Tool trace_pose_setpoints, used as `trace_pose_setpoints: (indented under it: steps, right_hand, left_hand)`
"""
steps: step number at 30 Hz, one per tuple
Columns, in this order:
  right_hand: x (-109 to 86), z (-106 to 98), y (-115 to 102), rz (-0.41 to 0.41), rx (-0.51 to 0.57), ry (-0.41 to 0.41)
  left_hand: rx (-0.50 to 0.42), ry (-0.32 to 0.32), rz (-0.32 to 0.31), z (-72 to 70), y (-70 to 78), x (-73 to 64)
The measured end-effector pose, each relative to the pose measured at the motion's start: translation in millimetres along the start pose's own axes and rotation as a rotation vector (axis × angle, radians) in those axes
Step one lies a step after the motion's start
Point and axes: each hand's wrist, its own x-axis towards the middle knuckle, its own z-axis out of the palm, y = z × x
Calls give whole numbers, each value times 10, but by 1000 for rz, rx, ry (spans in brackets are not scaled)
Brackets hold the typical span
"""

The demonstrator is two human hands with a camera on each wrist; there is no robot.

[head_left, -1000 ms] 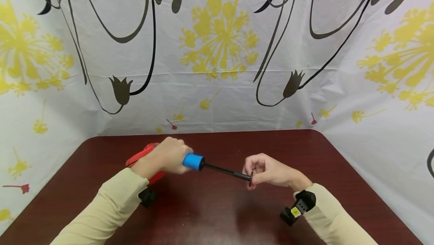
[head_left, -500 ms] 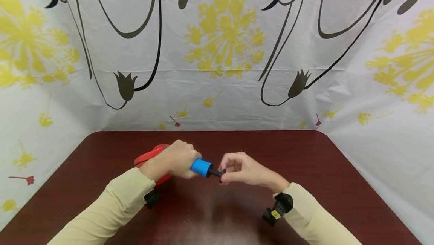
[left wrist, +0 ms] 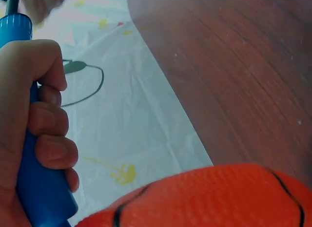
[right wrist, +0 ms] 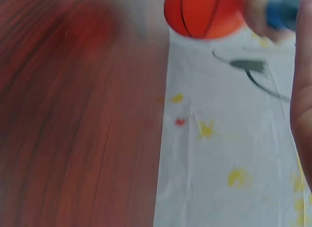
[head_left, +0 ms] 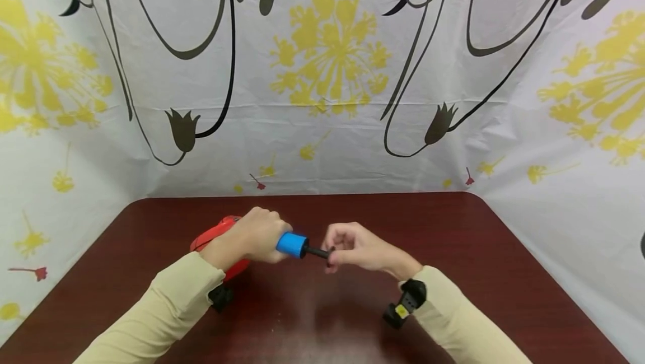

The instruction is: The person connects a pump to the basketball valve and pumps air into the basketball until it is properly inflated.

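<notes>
My left hand (head_left: 258, 236) grips the blue barrel of a hand pump (head_left: 291, 245), fingers curled round it. In the left wrist view the pump barrel (left wrist: 46, 188) runs down through the fist (left wrist: 41, 110). A short length of black rod (head_left: 317, 252) sticks out of the barrel towards the right. At its end my right hand (head_left: 360, 249) pinches the small black handle between thumb and fingers. A red-orange ball (head_left: 210, 236) with black lines sits behind the left wrist, partly hidden by the arm. Where pump and ball meet is hidden.
Beneath both hands lies the dark red-brown table (head_left: 418, 224), its rounded far corners showing. A white sheet (head_left: 312, 173) printed with yellow flowers and dark stems hangs along the back and sides. Black cameras are strapped on both wrists.
The rod, long a second ago, went mostly into the barrel as my right hand moved left. Since half a second ago slightly more rod shows. The left hand shifted only a little.
</notes>
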Motion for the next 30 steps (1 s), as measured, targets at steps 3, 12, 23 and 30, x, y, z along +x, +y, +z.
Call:
trace_pose_setpoints:
  steps: [3,12,23,30]
  right_hand:
    - [98,59,55,-1,-23,20]
    - [-194,-99,-161,89,127,-146]
    - [-29,-62,-10,-1,89,-104]
    - [105,70,20,33,50,-27]
  left_hand:
    - [-16,12,5,30,29,-1]
    - [-1,24,33,50,23,-47]
    - [-5,9,-1,23,-6,-36]
    - [-7,17,23,13,46,-45]
